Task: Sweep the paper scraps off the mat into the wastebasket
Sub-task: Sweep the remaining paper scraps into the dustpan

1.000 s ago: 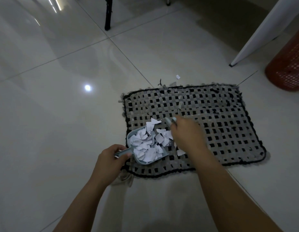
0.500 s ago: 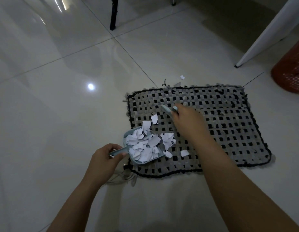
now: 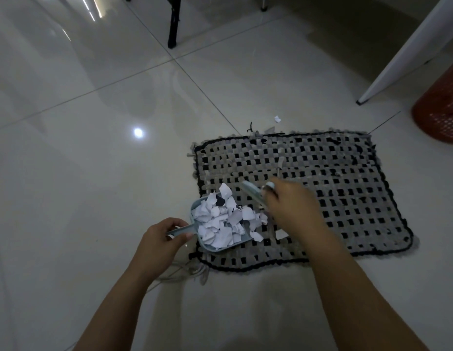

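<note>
Right hand point(image 3: 288, 206), clamped on brush point(image 3: 253, 192), now lifted back from scraps point(image 3: 220, 224) between strokes. Left hand point(image 3: 164, 239) grips dustpan point(image 3: 241, 240) handle on mat point(image 3: 334, 193). Pan nearly full; few strays remain beside lip. Wastebasket point(image 3: 440, 115) far right, unused yet.

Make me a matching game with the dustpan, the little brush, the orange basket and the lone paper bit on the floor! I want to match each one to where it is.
Things:
1. dustpan
2. small brush
3. orange wastebasket
4. stray paper scrap

Places:
A. on the bare floor tile just past the mat's far edge
B. in the right hand, over the mat
C. at the mat's left edge, full of scraps, its handle in the left hand
D. far right, beside the white leg

Pairs: 1-C, 2-B, 3-D, 4-A
</note>
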Available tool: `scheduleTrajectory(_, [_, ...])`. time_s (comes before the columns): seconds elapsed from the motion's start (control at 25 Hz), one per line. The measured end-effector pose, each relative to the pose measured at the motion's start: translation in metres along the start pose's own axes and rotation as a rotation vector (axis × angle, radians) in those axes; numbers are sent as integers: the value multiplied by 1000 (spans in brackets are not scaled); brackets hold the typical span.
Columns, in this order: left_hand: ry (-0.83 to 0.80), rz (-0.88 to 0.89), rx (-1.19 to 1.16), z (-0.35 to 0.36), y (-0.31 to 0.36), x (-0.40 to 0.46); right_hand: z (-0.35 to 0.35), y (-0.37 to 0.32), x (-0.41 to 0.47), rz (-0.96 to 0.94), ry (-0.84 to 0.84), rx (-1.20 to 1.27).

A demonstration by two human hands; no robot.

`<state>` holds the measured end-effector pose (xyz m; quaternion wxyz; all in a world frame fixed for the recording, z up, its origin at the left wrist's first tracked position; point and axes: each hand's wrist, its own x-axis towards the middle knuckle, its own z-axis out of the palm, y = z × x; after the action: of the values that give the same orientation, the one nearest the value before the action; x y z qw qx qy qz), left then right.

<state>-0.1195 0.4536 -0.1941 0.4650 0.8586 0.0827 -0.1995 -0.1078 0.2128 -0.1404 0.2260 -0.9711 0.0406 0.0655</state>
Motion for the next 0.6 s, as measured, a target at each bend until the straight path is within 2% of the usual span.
scheduleTrajectory(0.16, [-25, 27, 65, -7, -2, 4, -15, 30, -26, 361, 246, 162])
scheduleTrajectory(0.28, [-66, 52, 114, -10, -1, 6, -10, 49, -41, 507, 342, 167])
scheduleTrajectory(0.44, [-86, 73, 170, -4, 1, 4, 3, 53, -45, 549, 332, 159])
scheduleTrajectory(0.6, [-73, 55, 161, 1, 0, 3, 26, 26, -34, 412, 235, 106])
